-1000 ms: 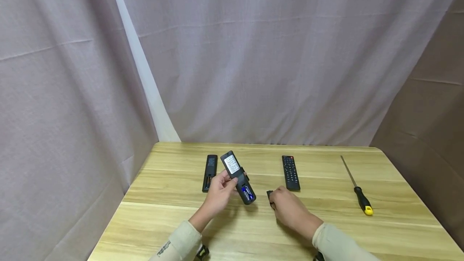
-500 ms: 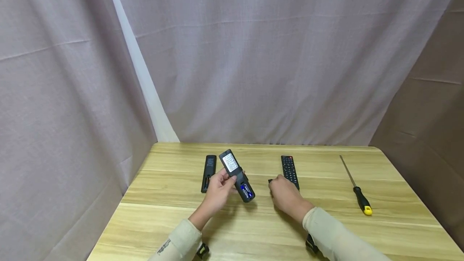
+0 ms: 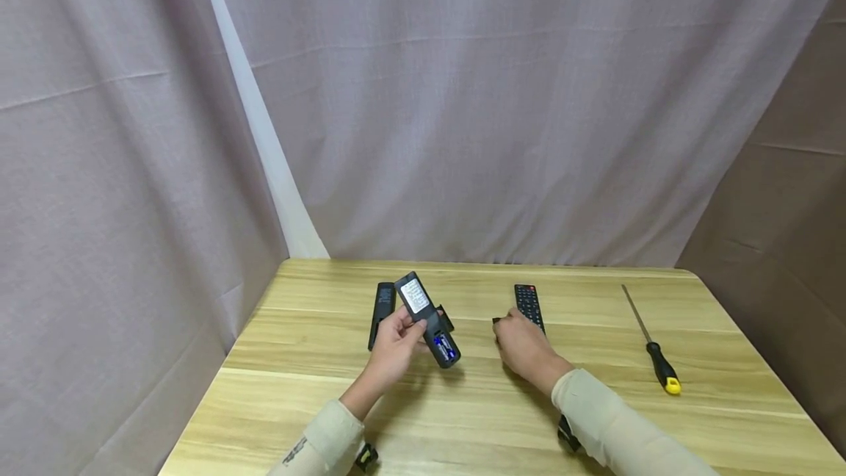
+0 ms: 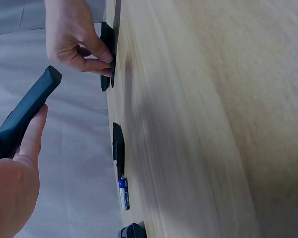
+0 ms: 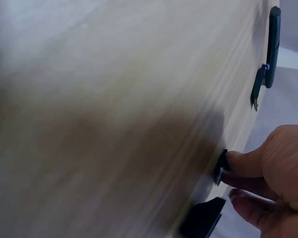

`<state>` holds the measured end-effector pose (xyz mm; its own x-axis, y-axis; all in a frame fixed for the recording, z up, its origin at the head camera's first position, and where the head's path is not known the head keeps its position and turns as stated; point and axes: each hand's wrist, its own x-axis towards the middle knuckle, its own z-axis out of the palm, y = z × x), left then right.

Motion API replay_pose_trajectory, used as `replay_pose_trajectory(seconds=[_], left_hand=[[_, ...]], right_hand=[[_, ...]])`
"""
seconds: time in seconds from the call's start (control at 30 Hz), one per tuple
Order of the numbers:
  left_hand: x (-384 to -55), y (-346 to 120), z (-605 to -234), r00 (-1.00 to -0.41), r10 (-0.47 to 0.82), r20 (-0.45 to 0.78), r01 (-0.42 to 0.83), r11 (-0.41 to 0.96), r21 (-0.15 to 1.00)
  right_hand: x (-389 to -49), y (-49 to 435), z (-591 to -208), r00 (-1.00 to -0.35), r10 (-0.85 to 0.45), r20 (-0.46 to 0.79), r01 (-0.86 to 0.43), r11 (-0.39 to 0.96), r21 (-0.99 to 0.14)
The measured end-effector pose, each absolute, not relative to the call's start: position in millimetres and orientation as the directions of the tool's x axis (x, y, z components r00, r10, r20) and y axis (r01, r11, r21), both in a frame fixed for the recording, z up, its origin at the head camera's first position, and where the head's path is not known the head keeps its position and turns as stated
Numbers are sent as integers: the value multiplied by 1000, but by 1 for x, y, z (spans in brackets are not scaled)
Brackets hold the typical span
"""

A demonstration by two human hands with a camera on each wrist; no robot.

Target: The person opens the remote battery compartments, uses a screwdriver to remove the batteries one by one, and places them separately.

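Moved forward, right hand (image 3: 523,347) pinches black piece (image 5: 220,165) head view mostly hides; left hand (image 3: 393,347) grips remote (image 3: 432,322).

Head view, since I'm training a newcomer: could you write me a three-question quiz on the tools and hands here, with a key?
1. True or false: the screwdriver lies nearer the right hand than the left hand.
2. Multiple choice: the left hand holds A) the screwdriver; B) a remote with its battery compartment uncovered; C) a remote with its buttons facing up.
3. What colour is the end of the screwdriver's handle?

Key: 1. True. 2. B. 3. Yellow.
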<state>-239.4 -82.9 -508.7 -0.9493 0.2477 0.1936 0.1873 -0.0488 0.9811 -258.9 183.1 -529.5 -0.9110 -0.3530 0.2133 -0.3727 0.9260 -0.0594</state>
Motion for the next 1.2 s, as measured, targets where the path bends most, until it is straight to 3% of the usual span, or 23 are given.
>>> replay_pose_trajectory(seconds=[0.33,0.73,1.2], left_hand=[[-243,-89,-510,-959,210,193,189,-40,981],[-246,-98,-508,-967,185,172,156,-100,983],[-247,-101,-505,-967,171,191,174,-111,979]], right_hand=[[-233,218,-525,-831,-332,446,-413,905,-97],[-181,263,-522,-825,-334,457,-399,916,-51],[-169,294,-523,-913,-171,371,-247,955,-167]])
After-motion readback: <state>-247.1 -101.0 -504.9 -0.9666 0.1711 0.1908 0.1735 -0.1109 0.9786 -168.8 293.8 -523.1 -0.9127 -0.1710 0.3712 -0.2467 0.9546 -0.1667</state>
